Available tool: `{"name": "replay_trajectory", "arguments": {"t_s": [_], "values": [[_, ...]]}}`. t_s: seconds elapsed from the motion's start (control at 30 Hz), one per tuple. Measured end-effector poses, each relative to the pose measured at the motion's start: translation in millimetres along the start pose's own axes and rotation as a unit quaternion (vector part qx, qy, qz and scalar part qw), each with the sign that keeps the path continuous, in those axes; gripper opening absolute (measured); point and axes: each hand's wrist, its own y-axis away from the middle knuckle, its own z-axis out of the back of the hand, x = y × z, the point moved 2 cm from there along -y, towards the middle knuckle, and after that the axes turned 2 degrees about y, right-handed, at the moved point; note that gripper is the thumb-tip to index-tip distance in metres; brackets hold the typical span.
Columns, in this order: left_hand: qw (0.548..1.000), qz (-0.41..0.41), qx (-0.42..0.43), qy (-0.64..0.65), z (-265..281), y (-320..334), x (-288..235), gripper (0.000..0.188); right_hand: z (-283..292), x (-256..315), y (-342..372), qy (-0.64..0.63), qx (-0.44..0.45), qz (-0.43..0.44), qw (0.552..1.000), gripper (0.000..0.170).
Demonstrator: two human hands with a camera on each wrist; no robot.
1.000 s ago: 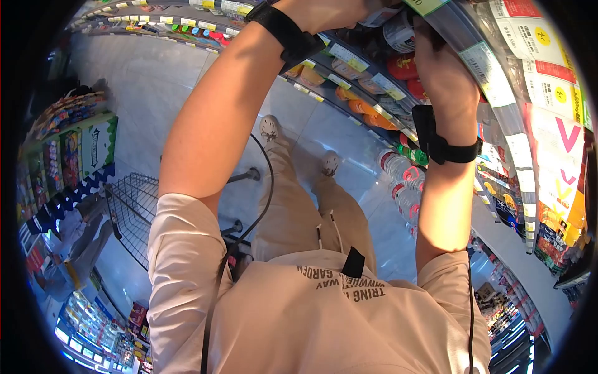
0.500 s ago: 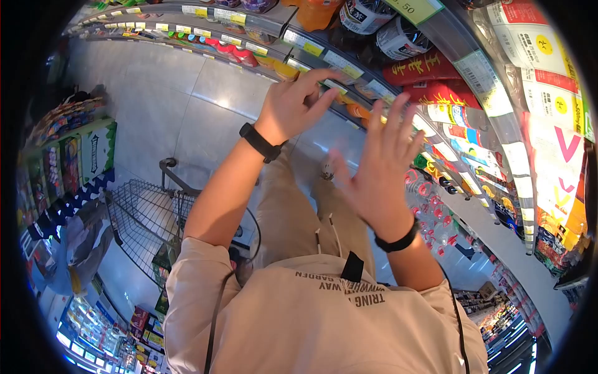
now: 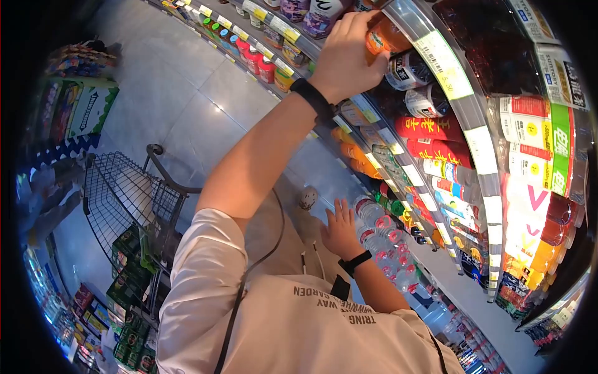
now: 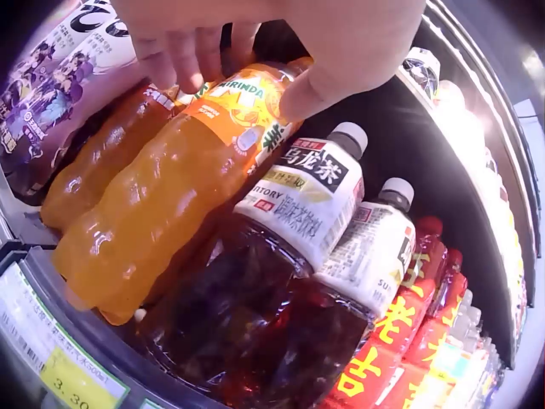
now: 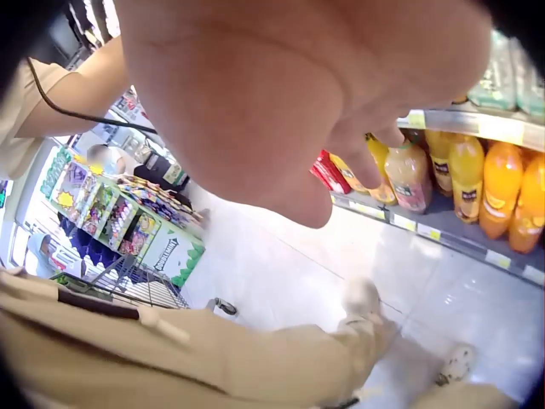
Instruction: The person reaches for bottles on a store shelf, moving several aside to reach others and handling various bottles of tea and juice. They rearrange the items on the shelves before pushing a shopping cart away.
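Note:
My left hand [image 3: 352, 59] grips an orange Mirinda bottle [image 4: 162, 187] around its label, thumb on one side and fingers on the other. The bottle leans on the shelf among other drinks, its cap hidden under the hand. Right beside it lie dark oolong tea bottles [image 4: 298, 204] with white labels and white caps. Red drink bottles [image 4: 387, 328] with yellow characters follow further along. Low in front of the body, my right hand [image 3: 342, 230] hangs with fingers spread and holds nothing; in the right wrist view its palm fills the top.
A wire shopping cart [image 3: 121, 187] stands to the left, near stacked green boxes [image 3: 128, 283]. Price tags line the curved shelf edge [image 3: 479, 146]. Clear bottles with pink caps [image 3: 389, 249] stand low on the right. A green-framed display stand [image 5: 170, 256] is across the aisle.
Both hands left the shelf; then the left hand reached back up and took hold of the Mirinda bottle. The right hand dropped lower, away from the shelf. The view turned slightly.

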Motion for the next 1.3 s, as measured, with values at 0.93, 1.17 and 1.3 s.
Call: {"name": "replay_trajectory", "arguments": {"t_s": [0.93,1.17,1.3], "values": [[0.974,0.194,0.115,0.024,108.5,-39.5,10.4,0.024,210.0,54.4,-78.9,-0.232,-0.281,0.014,0.931,0.016],[0.933,0.345,0.038,0.1,208.3,58.2,50.2,0.032,285.5,130.4,-96.1,-0.209,-0.244,0.064,0.945,0.01],[0.893,0.438,-0.054,0.091,274.5,118.1,72.9,0.033,286.4,157.8,-114.1,-0.166,-0.2,0.132,0.957,0.014]]}}
